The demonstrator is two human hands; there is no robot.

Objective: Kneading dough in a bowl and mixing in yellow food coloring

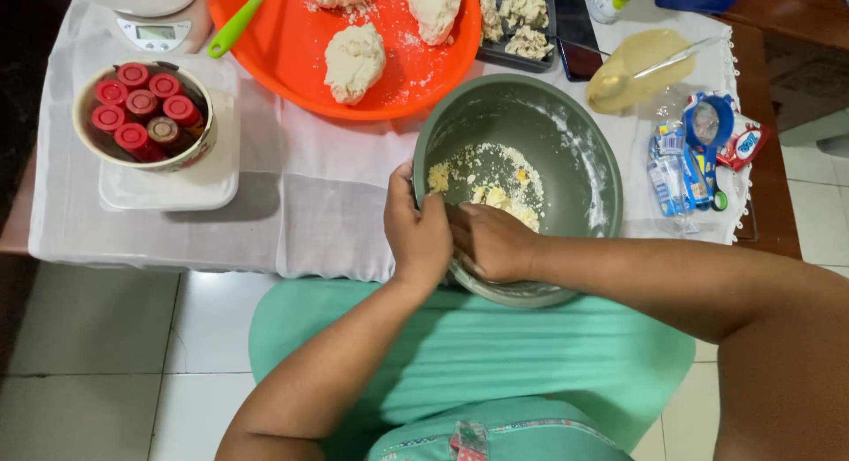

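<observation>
A grey metal bowl (575, 152) sits at the table's near edge with pale crumbly dough (495, 182) and flour in its bottom. My left hand (416, 236) grips the bowl's near left rim, thumb over the edge. My right hand (491, 244) is inside the bowl at its near side, fingers curled against the crumbs; what the fingers hold is hidden. The two hands touch each other.
An orange tray (283, 54) with dough lumps (354, 61) and a green-handled tool (237, 23) lies behind. A bowl of red-capped bottles (141, 116) stands on a white scale at left. A black tray of dough pieces (522, 23), a yellow spoon rest (632, 63) and packets (699, 156) are on the right.
</observation>
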